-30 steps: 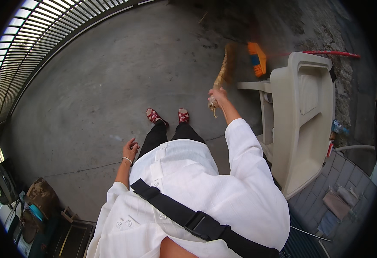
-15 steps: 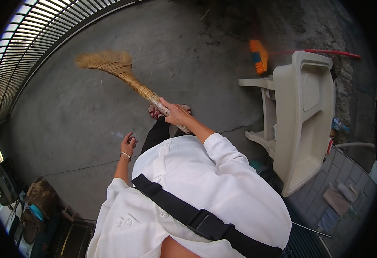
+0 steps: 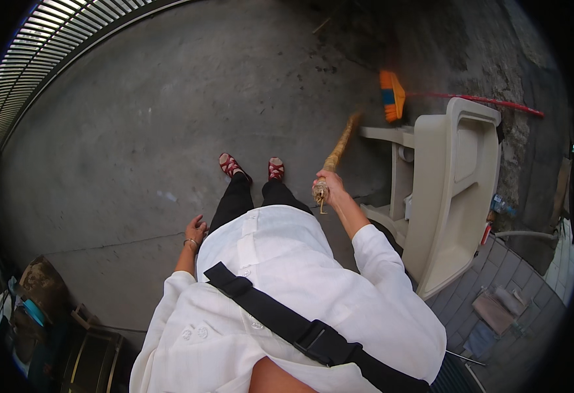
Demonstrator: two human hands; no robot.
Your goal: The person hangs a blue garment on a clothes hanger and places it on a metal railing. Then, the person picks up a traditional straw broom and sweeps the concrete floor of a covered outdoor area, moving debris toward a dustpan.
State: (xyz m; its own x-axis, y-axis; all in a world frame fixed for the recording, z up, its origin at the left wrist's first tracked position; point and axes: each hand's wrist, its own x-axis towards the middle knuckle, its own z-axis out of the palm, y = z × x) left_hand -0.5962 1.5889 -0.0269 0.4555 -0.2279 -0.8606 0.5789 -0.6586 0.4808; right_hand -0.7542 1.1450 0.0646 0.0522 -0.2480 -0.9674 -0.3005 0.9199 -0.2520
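I stand on a grey concrete floor (image 3: 136, 131) in red sandals. My right hand (image 3: 326, 185) grips the handle end of a straw broom (image 3: 339, 147), whose shaft points forward and right toward an overturned cream plastic chair (image 3: 451, 190); the brush end is blurred near the chair's leg. My left hand (image 3: 195, 232) hangs at my side with its fingers loosely apart, holding nothing, a bracelet on the wrist.
A second broom with an orange-and-blue head (image 3: 392, 95) and red handle lies beyond the chair. A metal grating (image 3: 51, 46) runs along the far left edge. Clutter and bags (image 3: 35, 295) sit at lower left; grey paving tiles (image 3: 497, 308) at lower right.
The broom swung from the right by the chair across to the far left, and has now swung back to the right toward the chair. My left hand stayed at my side.
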